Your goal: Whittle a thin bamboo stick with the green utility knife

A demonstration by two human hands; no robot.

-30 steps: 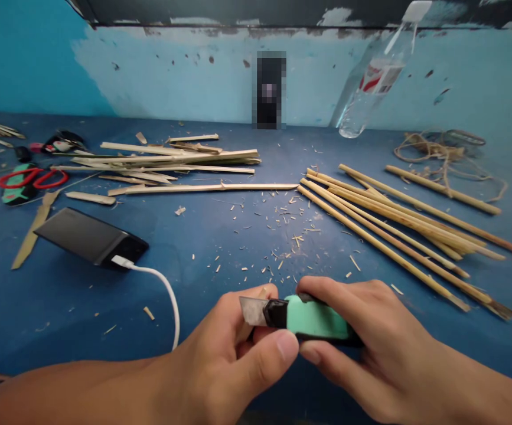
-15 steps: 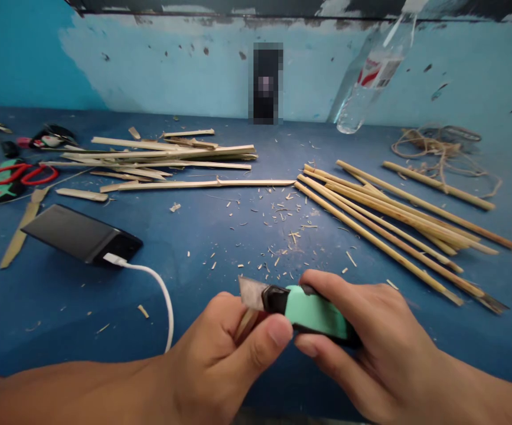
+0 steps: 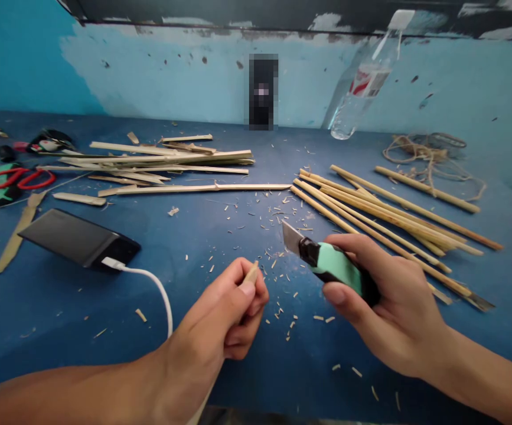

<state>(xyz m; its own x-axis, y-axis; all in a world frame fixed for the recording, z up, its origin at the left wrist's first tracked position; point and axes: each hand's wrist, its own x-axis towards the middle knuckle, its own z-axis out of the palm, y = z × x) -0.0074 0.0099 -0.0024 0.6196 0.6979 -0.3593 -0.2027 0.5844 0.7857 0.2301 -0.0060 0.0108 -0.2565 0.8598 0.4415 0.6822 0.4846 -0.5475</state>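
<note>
My right hand (image 3: 388,301) is closed around a mint-green and black utility knife (image 3: 330,265), its blade out and pointing up-left. My left hand (image 3: 224,316) pinches a thin bamboo stick (image 3: 251,273); only its tip shows above my fingers. The two hands are apart, over the blue table (image 3: 220,236) strewn with small bamboo shavings (image 3: 282,224).
A bundle of round bamboo sticks (image 3: 384,215) lies to the right, flat bamboo strips (image 3: 162,159) to the left. A black power bank (image 3: 78,239) with a white cable (image 3: 153,283), red scissors (image 3: 14,177), twine (image 3: 428,153) and a leaning plastic bottle (image 3: 362,82) stand around.
The hands have separated: the knife moved up and right away from my left hand, which now shows the stick's tip. More shavings lie on the table near the hands.
</note>
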